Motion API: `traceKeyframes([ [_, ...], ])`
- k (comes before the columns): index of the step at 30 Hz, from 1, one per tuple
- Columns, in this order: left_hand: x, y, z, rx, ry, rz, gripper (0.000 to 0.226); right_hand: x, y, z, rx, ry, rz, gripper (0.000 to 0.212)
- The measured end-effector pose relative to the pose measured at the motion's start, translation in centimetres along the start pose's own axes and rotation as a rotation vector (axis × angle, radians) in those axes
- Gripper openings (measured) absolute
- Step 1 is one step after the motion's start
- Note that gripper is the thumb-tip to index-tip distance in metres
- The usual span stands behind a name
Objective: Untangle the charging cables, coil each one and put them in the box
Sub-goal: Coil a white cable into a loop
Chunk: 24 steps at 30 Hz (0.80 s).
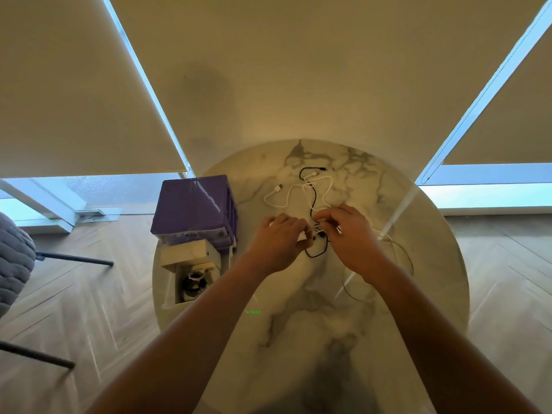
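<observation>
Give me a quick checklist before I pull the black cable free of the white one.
1. Both hands on the tangle: ok. The left hand and right hand pinch cable at the knot in the middle of the marble table.
2. Black cable separated from the white cable: not ok, they cross beyond the hands.
3. Far plugs free of snags: ok, both ends lie loose on the tabletop.
4. Which strand each hand holds: cannot tell, the fingers hide it.
5. White box open and reachable: ok, it stands open by the left hand, with something dark already inside.
6. Any cable coiled on the table: not ok.
</observation>
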<state>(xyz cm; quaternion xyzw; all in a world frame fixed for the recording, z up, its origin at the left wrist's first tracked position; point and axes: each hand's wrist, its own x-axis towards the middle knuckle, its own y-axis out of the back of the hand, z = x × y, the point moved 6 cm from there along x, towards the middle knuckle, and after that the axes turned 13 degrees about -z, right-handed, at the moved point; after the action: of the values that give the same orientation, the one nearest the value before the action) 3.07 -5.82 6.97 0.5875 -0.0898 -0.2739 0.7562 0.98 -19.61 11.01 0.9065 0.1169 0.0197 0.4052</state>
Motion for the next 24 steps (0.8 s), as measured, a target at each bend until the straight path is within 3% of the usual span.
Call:
traceKeyframes([
  [4, 0.0, -0.2, 0.1, 0.132, -0.016, -0.036, 0.023, -1.3, 0.1, -0.7, 0.328, -0.042, -0.013, 0.028],
  [8, -0.2, 0.4, -0.9, 0.301, 0.071, 0.042, 0.028, -2.0, 0.4, -0.5, 0.329, -0.067, -0.034, 0.021],
  [12, -1.0, 0.3, -3.5, 0.240, 0.241, -0.034, 0.041, -2.0, -0.2, 1.5, 0.203, -0.214, -0.145, 0.013],
  [15, -1.9, -0.1, -5.4, -0.197, 0.390, -0.180, 0.045, -2.2, -1.3, 2.9, 0.059, -0.340, -0.256, 0.016],
  [18, -2.7, -0.3, -5.1, -0.592, 0.391, -0.208, 0.042, -2.6, -2.4, 3.3, -0.032, -0.387, -0.342, 0.021],
  [24, -3.0, -0.1, -2.8, -0.977, 0.363, -0.132, 0.020, -1.7, -4.6, 1.0, 0.281, -0.266, -0.369, 0.023],
])
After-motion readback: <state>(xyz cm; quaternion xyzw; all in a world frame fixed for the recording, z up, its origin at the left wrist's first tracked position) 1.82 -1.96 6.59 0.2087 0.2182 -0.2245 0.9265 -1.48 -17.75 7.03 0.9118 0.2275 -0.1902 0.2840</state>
